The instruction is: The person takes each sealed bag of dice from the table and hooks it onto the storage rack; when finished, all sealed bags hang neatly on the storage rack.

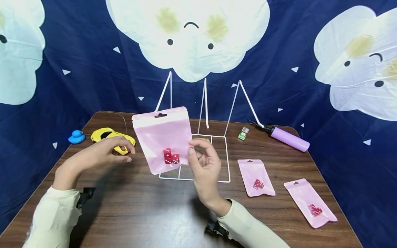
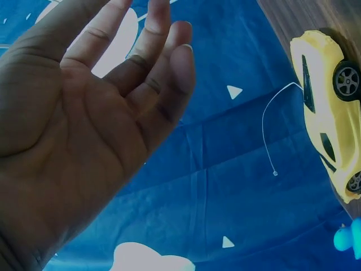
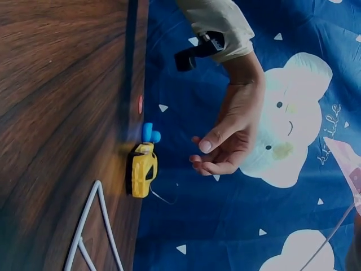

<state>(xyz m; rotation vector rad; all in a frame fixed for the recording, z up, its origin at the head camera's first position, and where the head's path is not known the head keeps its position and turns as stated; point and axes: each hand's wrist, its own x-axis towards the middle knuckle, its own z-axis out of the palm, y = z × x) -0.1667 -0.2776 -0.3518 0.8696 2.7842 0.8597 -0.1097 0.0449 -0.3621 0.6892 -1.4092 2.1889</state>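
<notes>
My right hand (image 1: 207,168) pinches the right edge of a pink zip pouch (image 1: 162,132) between thumb and fingers. The pouch is upright above the table, with a hang hole at its top and red dice (image 1: 171,157) showing near its bottom. Left of the pouch, my left hand (image 1: 102,153) hovers with loosely bent fingers and nothing in it; its palm fills much of the left wrist view. Beneath that hand lies a yellow toy car (image 1: 102,133). Only a part of the pouch (image 3: 345,161) shows at the right wrist view's edge.
A white wire rack (image 1: 229,158) stands behind the pouch. Two more pink pouches with red dice, a nearer one (image 1: 310,199) and a farther one (image 1: 252,172), lie at right. A purple hand pump (image 1: 289,138), small green toy (image 1: 242,136) and blue duck (image 1: 76,137) sit farther back.
</notes>
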